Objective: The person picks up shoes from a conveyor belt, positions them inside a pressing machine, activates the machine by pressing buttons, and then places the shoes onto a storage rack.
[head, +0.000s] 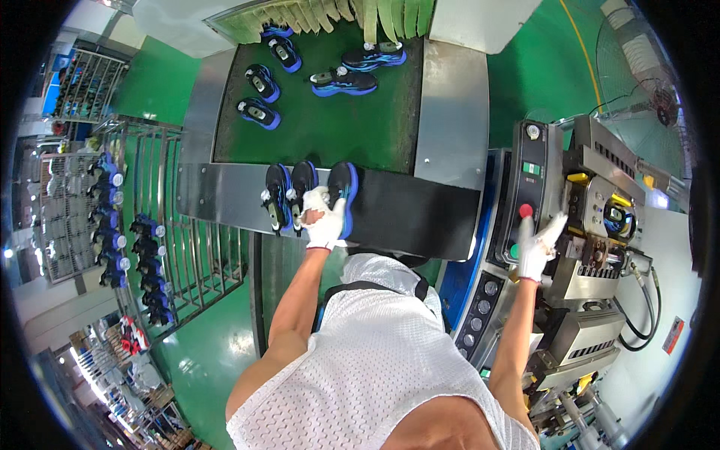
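My left hand (324,218), in a white glove, lies over the heel parts of dark shoes on the edge of the conveyor; whether its fingers close on one I cannot tell. Beneath and beside it are a shoe with a blue-purple sole (347,191), a middle shoe (304,175) and a left shoe (277,188), side by side. My right hand (539,247), also gloved in white, is at the machine's control panel (534,163), fingers apart and holding nothing, between the red push button (526,211) and the green button (514,251).
Several more shoes (343,82) rest on the green conveyor belt (332,135), below a fringed green curtain (315,16). A metal shoe machine (610,211) with a shoe in it stands at the right. At the left are wheeled metal racks (191,253) and shoes hanging in rows (151,270).
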Tool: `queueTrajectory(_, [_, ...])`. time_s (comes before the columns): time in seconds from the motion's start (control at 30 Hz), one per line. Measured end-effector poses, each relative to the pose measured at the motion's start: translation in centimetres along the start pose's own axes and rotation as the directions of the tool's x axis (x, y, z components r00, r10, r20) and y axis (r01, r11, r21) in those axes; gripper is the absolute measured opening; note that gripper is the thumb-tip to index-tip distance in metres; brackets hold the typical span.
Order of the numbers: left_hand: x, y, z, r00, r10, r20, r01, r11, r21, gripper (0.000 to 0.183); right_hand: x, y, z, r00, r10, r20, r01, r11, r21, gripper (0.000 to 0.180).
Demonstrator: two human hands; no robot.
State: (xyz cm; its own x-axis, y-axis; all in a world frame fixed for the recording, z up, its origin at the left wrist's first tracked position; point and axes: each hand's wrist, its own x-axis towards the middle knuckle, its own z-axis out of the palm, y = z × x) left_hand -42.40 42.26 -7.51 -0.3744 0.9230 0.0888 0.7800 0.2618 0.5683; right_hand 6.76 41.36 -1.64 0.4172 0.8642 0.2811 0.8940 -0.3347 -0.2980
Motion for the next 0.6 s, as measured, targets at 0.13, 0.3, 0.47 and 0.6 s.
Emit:
queueTrajectory(0.13, [2.1,-5.2,1.0,0.965,0.098,0.243,-0.138,0.978,0.156,0.042,-5.1,-4.1,0.8,0.862,0.208,0.462,0.174,0.734,-0.656,0.114])
queueTrajectory(0.3, [4.2,-5.8,-1.0,0.799,0.007,0.602,0.088,0.988,-0.128,0.066,-3.8,-4.5,0.9,0.814,0.307,0.494,0.089,0.774,-0.627,0.116])
queueTrajectory(0.47, [18.9,-9.1,-3.8,0.974,0.152,0.169,-0.147,0.988,-0.040,0.069,-9.1,-9.7,0.4,0.940,0.212,0.267,-0.127,0.945,-0.302,0.102])
queueTrajectory(0.6, [32.4,-17.6,-2.4,0.999,0.008,-0.052,-0.004,0.998,0.070,0.087,-16.4,-14.7,0.6,0.869,0.303,0.392,-0.174,0.927,-0.332,0.095])
